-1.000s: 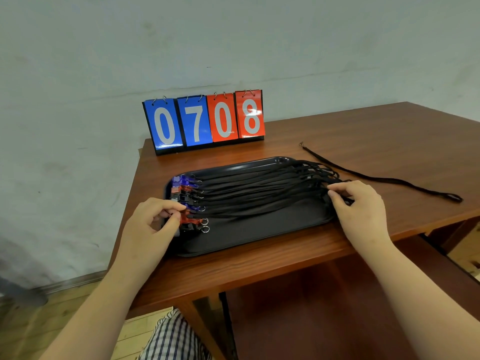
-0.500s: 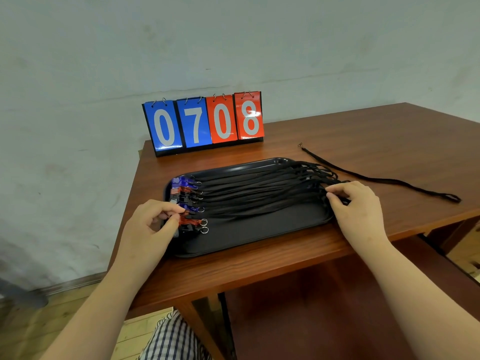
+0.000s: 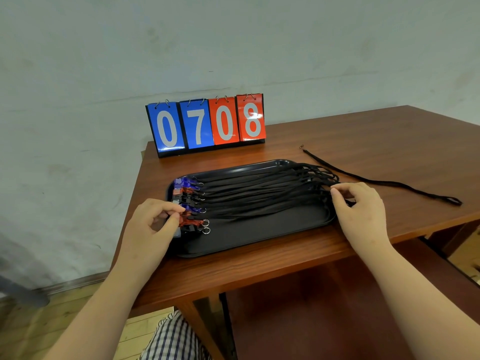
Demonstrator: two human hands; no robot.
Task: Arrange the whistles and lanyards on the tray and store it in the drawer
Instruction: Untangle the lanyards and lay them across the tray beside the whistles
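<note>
Both forearms reached forward; the left grip (image 3: pixel 150 224) pinched thumb against fingertips, the right grip (image 3: pixel 361 211) curled its fingers downward.

Setting: plain indoor room of the sports-store or school-office type; exact use cannot be told. Evidence:
- One brown wooden desk (image 3: pixel 363 141) standing by a bare, scuffed, pale plaster wall (image 3: pixel 233 48).
- Light wood-plank floor (image 3: pixel 31 333), with skirting (image 3: pixel 78 281) at the wall's foot.
- Flip scoreboard (image 3: pixel 206 126), blue and red cards reading 0708, at the tabletop's far-left corner.
- Black tray (image 3: pixel 259 240) near the front edge, carrying a row of blue, red and black whistles (image 3: pixel 187 201) on black lanyards (image 3: pixel 259 193).
</note>
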